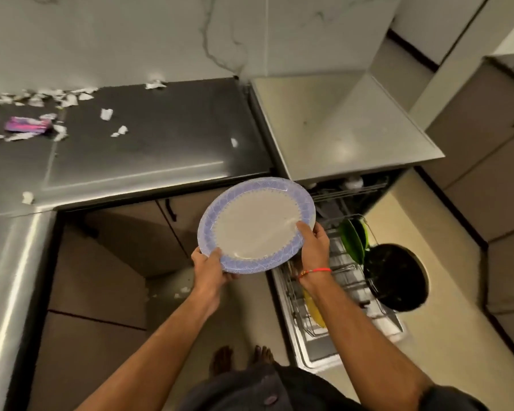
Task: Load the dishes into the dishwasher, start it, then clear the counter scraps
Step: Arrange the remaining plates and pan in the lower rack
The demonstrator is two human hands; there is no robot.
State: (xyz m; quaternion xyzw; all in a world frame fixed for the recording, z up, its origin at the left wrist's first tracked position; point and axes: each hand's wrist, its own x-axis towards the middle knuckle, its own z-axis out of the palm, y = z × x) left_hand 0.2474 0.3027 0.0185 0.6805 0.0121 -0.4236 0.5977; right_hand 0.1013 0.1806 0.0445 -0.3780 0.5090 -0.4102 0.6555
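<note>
From the head camera we look down past two bare forearms at an oval plate (257, 225), white in the middle with a blue patterned border. We hold it in the air between a steel counter (149, 149) and an open dishwasher (347, 185), just left of the pulled-out lower rack (343, 280). It hangs above the floor and rests on nothing.

Our left hand (209, 266) grips the near rim, thumb on top and fingers curled beneath. Our right hand (313, 241) clamps the right rim, thumb lying on the plate's face, a red thread band at the wrist. The hands are apart, each closed on its own edge of the plate, with both arms reaching forward and the plate tipped slightly toward us.

The rack already holds a green dish (352, 240) standing on edge, a dark round pan (396, 277) at its right end, and something yellow (315, 310) nearer us.

To do this step well, we judge the plate should turn upright, move right over the rack, and slide on edge into a free slot between the tines, away from the green dish.

Torn paper scraps (42, 97) and a purple wrapper (27, 125) lie on the counter's far left, awaiting clearing.
</note>
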